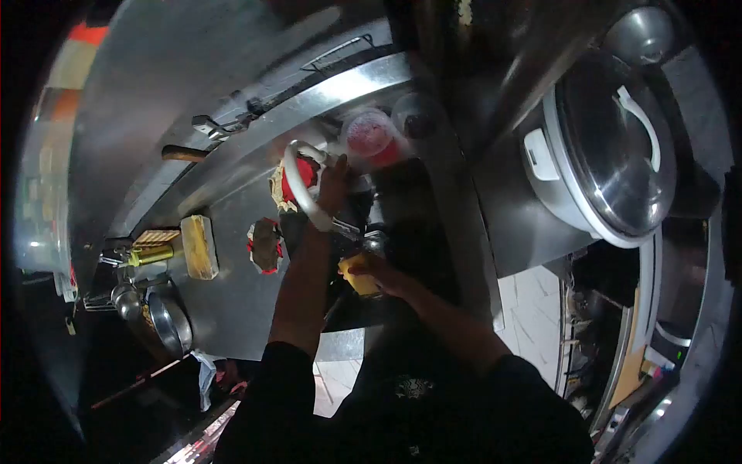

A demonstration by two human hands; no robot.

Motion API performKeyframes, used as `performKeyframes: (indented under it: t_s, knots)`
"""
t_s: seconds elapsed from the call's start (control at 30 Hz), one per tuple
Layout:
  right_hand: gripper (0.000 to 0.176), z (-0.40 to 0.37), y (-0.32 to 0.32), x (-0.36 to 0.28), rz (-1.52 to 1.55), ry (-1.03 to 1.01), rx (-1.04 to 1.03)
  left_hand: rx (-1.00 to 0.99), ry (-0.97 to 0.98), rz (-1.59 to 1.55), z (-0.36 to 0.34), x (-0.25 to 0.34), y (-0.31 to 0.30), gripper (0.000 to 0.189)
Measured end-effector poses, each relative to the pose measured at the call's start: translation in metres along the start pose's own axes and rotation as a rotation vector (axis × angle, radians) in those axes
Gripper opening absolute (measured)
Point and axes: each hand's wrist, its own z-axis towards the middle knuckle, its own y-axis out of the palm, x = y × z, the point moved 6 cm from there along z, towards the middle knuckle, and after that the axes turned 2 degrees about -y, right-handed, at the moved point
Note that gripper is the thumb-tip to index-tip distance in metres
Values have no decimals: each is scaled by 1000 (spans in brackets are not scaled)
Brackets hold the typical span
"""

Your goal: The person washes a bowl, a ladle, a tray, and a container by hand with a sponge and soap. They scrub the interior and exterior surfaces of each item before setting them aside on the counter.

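My right hand (379,277) is closed on a yellow block (358,275) that looks like a sponge, held over the dark sink (413,224). Just above it ends the spout of a white curved faucet (300,187). My left arm stretches past the spout, and my left hand (335,176) is at the faucet's base; its fingers are dark and hard to make out. Red-and-white wrapped bundles lie beside the sink: one (277,188) behind the faucet, another (265,246) with a brown top nearer to me.
Clear tubs (369,133), one holding something red, stand at the sink's far end. A large lidded cooker (610,155) is at right. On the left are a yellow-topped block (200,247), a metal bowl (170,321) and a wooden handle (184,153) along the ledge.
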Motion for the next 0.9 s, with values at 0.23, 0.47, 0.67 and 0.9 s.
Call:
performKeyframes:
  t_s: [0.23,0.47,0.67,0.9]
  knots:
    - [51,-75,-61,-3,-194,33,237,-305,-248,404,22,-7,16,46]
    - [62,-161,-79,-64,-1107,-386,348,416,-230,-135,-45,59,26,29]
    - [58,-220,-71,-80,-1373,-623,343,-95,-216,-185,-134,70,174,30]
    - [61,-241,-72,-58,-276,-141,641,-443,205,85,-180,121,207,31]
